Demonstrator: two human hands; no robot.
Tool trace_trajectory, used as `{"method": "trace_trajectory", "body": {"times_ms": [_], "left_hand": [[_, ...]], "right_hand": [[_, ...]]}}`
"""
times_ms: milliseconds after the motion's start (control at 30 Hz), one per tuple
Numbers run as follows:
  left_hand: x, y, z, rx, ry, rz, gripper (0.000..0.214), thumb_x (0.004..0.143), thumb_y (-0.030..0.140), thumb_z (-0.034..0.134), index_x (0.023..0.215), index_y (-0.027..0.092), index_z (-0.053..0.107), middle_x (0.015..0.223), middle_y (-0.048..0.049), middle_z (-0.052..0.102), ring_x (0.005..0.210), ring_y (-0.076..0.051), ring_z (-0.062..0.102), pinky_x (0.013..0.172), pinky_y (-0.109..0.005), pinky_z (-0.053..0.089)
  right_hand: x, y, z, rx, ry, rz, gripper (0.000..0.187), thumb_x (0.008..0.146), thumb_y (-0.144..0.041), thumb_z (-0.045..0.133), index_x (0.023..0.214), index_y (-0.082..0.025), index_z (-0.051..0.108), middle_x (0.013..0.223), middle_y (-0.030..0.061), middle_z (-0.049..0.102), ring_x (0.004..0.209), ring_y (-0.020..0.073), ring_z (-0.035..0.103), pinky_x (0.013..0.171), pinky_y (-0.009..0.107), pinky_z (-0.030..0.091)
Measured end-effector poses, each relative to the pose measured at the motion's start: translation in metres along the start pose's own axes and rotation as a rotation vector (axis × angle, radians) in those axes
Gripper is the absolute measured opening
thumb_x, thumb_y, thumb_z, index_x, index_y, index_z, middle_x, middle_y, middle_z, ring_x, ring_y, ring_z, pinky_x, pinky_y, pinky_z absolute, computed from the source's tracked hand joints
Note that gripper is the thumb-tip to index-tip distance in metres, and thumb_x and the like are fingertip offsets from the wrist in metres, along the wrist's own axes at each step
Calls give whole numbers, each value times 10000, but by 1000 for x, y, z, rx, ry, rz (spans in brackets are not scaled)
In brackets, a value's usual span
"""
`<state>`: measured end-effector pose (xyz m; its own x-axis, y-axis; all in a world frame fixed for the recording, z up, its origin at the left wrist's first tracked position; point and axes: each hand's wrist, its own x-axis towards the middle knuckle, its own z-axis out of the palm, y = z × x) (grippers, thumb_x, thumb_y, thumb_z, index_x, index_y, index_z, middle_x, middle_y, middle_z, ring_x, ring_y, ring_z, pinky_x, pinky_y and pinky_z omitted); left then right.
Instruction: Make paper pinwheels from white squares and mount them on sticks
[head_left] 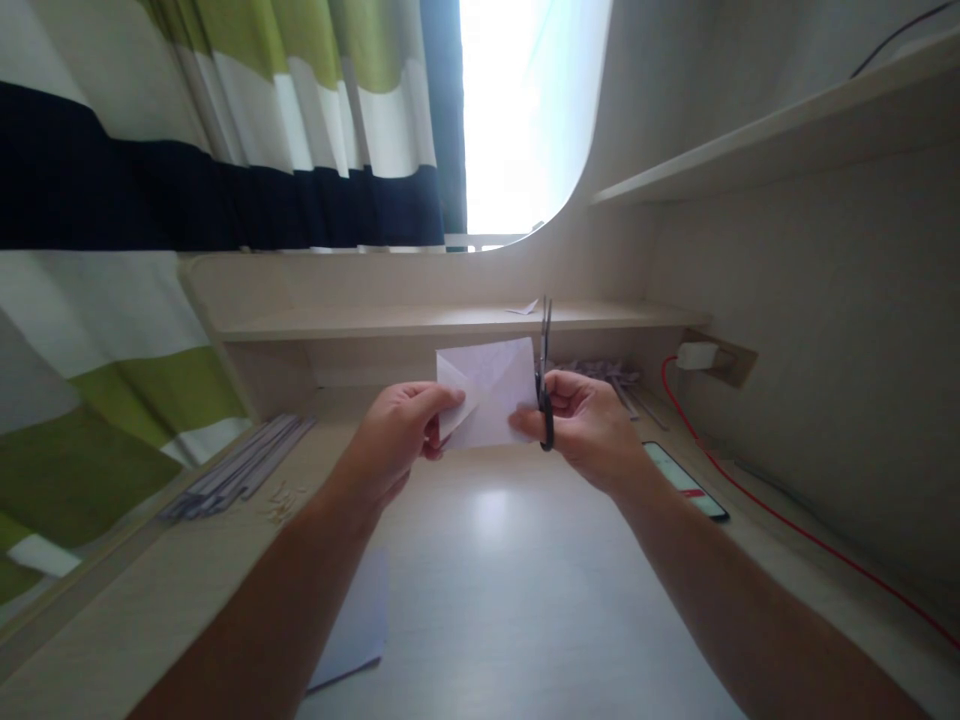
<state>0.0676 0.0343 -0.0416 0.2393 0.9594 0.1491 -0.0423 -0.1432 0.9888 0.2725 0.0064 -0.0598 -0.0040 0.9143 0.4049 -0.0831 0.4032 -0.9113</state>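
A creased white piece of paper (491,385) is held up over the desk between my hands. My left hand (397,425) is closed on its left edge, the thumb pressing on the front face. In my right hand (589,425) is a pair of dark-handled scissors (546,400), with the thumb through one loop and the blades pointing upward beside the paper's right edge. The right thumb tip also rests against the paper's lower right part. Whether the blades are fully together is hard to tell.
Long paper strips (240,465) and small pale bits (283,502) lie at the left. A paper stack (352,625) sits near the front. Folded paper pieces (592,370) lie behind my right hand. A phone (686,480) and red cable (750,480) are at right. A paper scrap (523,308) rests on the shelf (375,322).
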Motion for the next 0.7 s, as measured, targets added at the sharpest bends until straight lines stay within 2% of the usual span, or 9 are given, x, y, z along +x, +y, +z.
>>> {"method": "trace_trajectory", "body": {"times_ms": [100,233,333,433,567,700], "left_hand": [[0,-1,-1,3,-7,20,342,699,384,743,509,184,540,442,25,462,403,-95,404,399,-235,293],[-1,-2,0,52,-2,139,290,750,403,745,624,169,629,525,28,517,470,-94,426,437,-219,327],[-3,-3,3,108,44,231,301,744,441,810,791,164,702,693,1,648,603,-109,528,515,-204,393],[-3,-5,7,98,63,261,424,710,507,860,924,162,734,855,-35,723,734,-131,599,587,-204,437],[-3,-8,9,58,15,180,455,787,590,772,708,152,675,639,-9,604,572,-114,523,511,-222,402],[-2,-8,8,54,-19,135,422,797,512,753,623,151,619,538,-1,552,481,-102,480,465,-225,374]], "right_hand": [[0,-2,1,12,-5,1,271,569,-126,912,758,-152,720,752,-3,731,695,127,641,640,237,488],[0,-4,3,74,30,34,287,555,-171,934,764,-147,737,737,3,732,635,114,614,587,232,484],[0,-3,5,152,89,26,292,566,-237,951,752,-150,744,704,-1,713,598,105,586,561,232,494],[0,0,6,236,117,10,282,590,-255,949,776,-159,758,751,7,720,630,109,597,571,227,512],[-1,4,6,272,94,88,276,623,-273,933,823,-162,779,809,22,731,646,114,612,570,222,514],[-1,8,8,255,40,167,273,619,-289,936,794,-157,773,789,27,734,622,116,619,568,229,513]]}}
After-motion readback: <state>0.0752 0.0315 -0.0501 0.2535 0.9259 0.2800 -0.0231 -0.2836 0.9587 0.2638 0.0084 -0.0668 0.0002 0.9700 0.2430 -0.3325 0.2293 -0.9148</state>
